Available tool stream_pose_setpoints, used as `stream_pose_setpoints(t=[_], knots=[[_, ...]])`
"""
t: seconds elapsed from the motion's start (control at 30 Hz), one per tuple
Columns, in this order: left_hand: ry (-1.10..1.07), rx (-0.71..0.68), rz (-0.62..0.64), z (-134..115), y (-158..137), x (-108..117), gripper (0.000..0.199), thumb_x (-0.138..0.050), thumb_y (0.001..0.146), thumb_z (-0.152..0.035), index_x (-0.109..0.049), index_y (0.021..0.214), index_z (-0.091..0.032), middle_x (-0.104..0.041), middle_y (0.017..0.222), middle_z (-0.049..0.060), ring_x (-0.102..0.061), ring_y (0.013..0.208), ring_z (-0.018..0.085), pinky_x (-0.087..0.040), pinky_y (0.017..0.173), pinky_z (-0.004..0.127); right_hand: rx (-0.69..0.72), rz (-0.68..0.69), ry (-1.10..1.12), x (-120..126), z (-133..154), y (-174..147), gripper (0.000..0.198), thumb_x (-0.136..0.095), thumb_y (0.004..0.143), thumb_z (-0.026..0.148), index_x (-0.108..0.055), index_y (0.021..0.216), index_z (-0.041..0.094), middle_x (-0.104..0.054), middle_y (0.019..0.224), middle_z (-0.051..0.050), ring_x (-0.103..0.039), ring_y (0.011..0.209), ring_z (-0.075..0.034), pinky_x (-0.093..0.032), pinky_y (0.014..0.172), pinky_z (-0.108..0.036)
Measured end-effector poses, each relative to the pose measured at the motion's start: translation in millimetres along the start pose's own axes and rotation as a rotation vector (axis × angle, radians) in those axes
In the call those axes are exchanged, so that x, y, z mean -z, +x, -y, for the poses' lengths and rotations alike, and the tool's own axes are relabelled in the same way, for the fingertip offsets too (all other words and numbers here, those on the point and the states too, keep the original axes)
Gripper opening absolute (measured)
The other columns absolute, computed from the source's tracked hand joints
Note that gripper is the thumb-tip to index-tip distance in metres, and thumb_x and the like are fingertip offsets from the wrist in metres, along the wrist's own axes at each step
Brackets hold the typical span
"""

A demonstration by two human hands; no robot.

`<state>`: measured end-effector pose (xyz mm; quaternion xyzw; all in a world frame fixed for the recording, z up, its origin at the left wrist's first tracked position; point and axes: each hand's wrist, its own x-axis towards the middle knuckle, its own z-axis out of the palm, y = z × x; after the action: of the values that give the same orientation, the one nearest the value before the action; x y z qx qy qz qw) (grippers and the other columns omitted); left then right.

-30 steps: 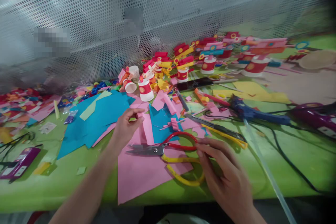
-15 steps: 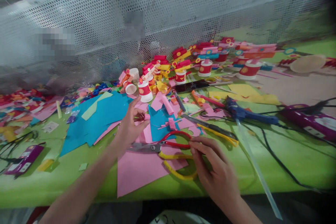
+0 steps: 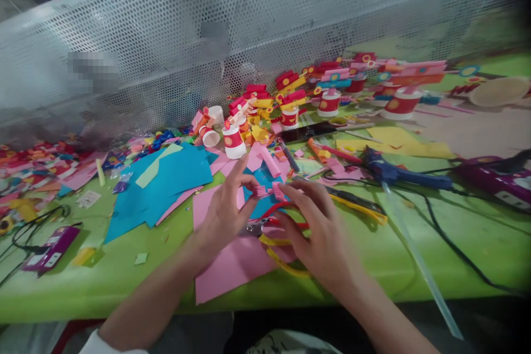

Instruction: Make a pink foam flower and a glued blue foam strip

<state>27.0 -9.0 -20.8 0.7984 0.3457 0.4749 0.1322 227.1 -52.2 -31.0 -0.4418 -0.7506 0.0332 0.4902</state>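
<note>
Between thumb and fingertips, my left hand (image 3: pixel 228 204) pinches a small pink ridged paper roll (image 3: pixel 259 191). My right hand (image 3: pixel 319 221) is closing its fingers around a second pink ridged paper roll (image 3: pixel 277 191), just to the right of the first. Scissors with red and yellow handles (image 3: pixel 276 241) lie under my right hand, their blades partly hidden by my left wrist. Beneath the scissors is a pink paper sheet (image 3: pixel 224 274). A blue paper piece (image 3: pixel 254 204) shows behind the fingers, with a smooth pink paper roll (image 3: pixel 270 163) beyond it.
Blue sheets (image 3: pixel 136 199) lie on the left. A blue glue gun (image 3: pixel 398 174) with a long glue stick rests right, near a utility knife (image 3: pixel 359 204). Cups with paper models (image 3: pixel 329 102) line the back before a perforated metal panel (image 3: pixel 269 11). Purple power strips (image 3: pixel 52 249) sit at both sides.
My right hand has left the scissors handles and moved to the second pink ridged roll. My left hand has shifted right with its roll, so the two hands are close together.
</note>
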Motion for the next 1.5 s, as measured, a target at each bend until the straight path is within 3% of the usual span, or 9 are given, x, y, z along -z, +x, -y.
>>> stream_pose_setpoints(t=[0.13, 0.33, 0.43, 0.5, 0.63, 1.0, 1.13, 1.3, 1.5], knots=[[0.053, 0.02, 0.046, -7, -8, 4, 0.076, -0.061, 0.093, -0.011, -0.027, 0.159, -0.032, -0.07, 0.114, 0.007, -0.067, 0.104, 0.02, -0.055, 0.097, 0.041, 0.04, 0.06, 0.039, -16, -4, 15, 0.035, -0.066, 0.092, 0.015, -0.064, 0.126, 0.02, -0.062, 0.123, -0.013, -0.068, 0.1, -0.024, -0.06, 0.079, -0.039], [0.052, 0.136, 0.183, -14, -5, 8, 0.066, -0.063, 0.091, -0.01, -0.045, 0.15, -0.032, -0.071, 0.12, 0.006, -0.068, 0.109, 0.022, -0.055, 0.098, 0.04, 0.053, 0.086, 0.172, -21, -13, 13, 0.022, -0.066, 0.091, 0.009, -0.069, 0.109, 0.022, -0.069, 0.108, -0.007, -0.069, 0.098, -0.018, -0.058, 0.084, -0.033], [-0.03, 0.174, 0.238, -12, -1, 10, 0.037, -0.068, 0.091, -0.016, -0.068, 0.126, -0.027, -0.073, 0.118, 0.006, -0.069, 0.107, 0.021, -0.056, 0.095, 0.035, 0.058, 0.057, 0.182, -17, -13, 12, 0.018, -0.064, 0.093, 0.01, -0.07, 0.104, 0.023, -0.072, 0.103, -0.005, -0.069, 0.101, -0.017, -0.056, 0.089, -0.031], [-0.07, 0.167, 0.251, -10, 1, 9, 0.019, -0.068, 0.093, -0.023, -0.074, 0.111, -0.023, -0.076, 0.109, 0.006, -0.071, 0.1, 0.02, -0.057, 0.089, 0.032, 0.056, 0.046, 0.179, -13, -13, 13, 0.016, -0.064, 0.094, 0.011, -0.07, 0.103, 0.023, -0.073, 0.1, -0.004, -0.069, 0.099, -0.016, -0.056, 0.089, -0.029], [-0.03, 0.03, 0.222, -11, -1, 5, 0.016, -0.065, 0.096, -0.026, -0.074, 0.106, -0.018, -0.078, 0.103, 0.009, -0.072, 0.095, 0.02, -0.057, 0.084, 0.031, 0.05, 0.058, 0.193, -8, -11, 13, 0.013, -0.065, 0.094, 0.014, -0.072, 0.099, 0.023, -0.074, 0.096, -0.003, -0.071, 0.092, -0.015, -0.057, 0.083, -0.026], [0.061, -0.057, 0.233, -23, 2, 11, 0.011, -0.058, 0.099, -0.022, -0.068, 0.103, -0.017, -0.077, 0.092, 0.007, -0.069, 0.085, 0.019, -0.053, 0.075, 0.029, -0.035, 0.054, 0.217, -6, -9, 4, 0.018, -0.067, 0.091, 0.016, -0.071, 0.106, 0.026, -0.075, 0.102, -0.003, -0.073, 0.091, -0.017, -0.06, 0.08, -0.027], [0.011, -0.039, 0.245, -27, 2, 13, 0.011, -0.058, 0.098, -0.02, -0.067, 0.104, -0.018, -0.076, 0.093, 0.008, -0.069, 0.087, 0.019, -0.053, 0.077, 0.03, -0.084, 0.084, 0.229, -4, -7, 6, 0.028, -0.068, 0.092, 0.02, -0.067, 0.119, 0.027, -0.075, 0.107, -0.003, -0.073, 0.088, -0.017, -0.06, 0.078, -0.027], [-0.071, -0.029, 0.262, -29, 1, 13, 0.012, -0.055, 0.096, -0.018, -0.064, 0.105, -0.019, -0.075, 0.095, 0.008, -0.068, 0.09, 0.02, -0.053, 0.079, 0.031, -0.034, 0.132, 0.264, -2, -6, 7, 0.007, -0.064, 0.095, 0.02, -0.066, 0.098, 0.026, -0.073, 0.096, -0.001, -0.07, 0.086, -0.015, -0.056, 0.074, -0.024], [-0.082, 0.055, 0.268, -29, 1, 13, 0.019, -0.063, 0.092, -0.024, -0.065, 0.11, -0.017, -0.074, 0.096, 0.009, -0.069, 0.087, 0.021, -0.054, 0.079, 0.033, -0.002, 0.098, 0.22, -1, -7, 7, 0.005, -0.063, 0.096, 0.021, -0.064, 0.096, 0.025, -0.072, 0.092, -0.002, -0.069, 0.079, -0.016, -0.056, 0.07, -0.025]])
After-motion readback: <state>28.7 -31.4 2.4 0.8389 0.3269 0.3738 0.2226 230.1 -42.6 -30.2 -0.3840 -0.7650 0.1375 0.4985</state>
